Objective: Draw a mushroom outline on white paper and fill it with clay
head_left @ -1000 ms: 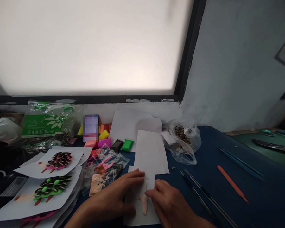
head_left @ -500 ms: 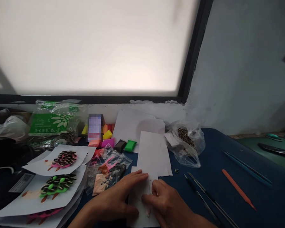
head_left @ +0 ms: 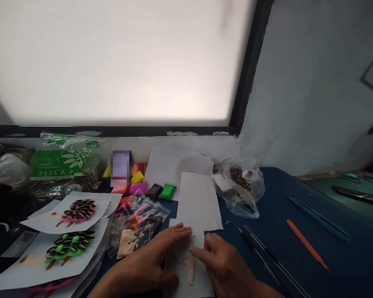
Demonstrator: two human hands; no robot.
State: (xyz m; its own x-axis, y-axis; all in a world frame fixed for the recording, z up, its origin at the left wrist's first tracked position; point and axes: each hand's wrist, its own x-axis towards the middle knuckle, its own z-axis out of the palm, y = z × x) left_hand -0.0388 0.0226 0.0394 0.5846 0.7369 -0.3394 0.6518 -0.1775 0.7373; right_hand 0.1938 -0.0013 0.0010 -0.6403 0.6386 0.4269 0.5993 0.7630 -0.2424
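My left hand [head_left: 152, 254] lies with fingers stretched over the left side of a white paper sheet [head_left: 178, 285]. A narrow strip of pale, skin-coloured clay [head_left: 190, 271] is on that sheet, beside faint pencil lines. My right hand [head_left: 222, 260] is at the sheet's right side, one finger reaching out with its tip at the upper end of the strip. Its other fingers are bent, and no tool shows in it. Just left of my left hand, an opened packet of pale clay [head_left: 129, 244] lies among clear plastic bags.
Finished seed-and-clay hedgehog pictures [head_left: 71, 248] are stacked at left. Behind are colored clay packs [head_left: 168, 191], blank paper [head_left: 199, 198] and a bag of sunflower seeds [head_left: 239, 180]. Tweezers [head_left: 275, 260], a blue tool [head_left: 318, 217] and an orange clay tool [head_left: 307, 245] lie at right.
My right hand has shifted right and its fingertip has moved up, uncovering more of the pale clay strip. My left hand stays on the paper. The whole view has shifted slightly.
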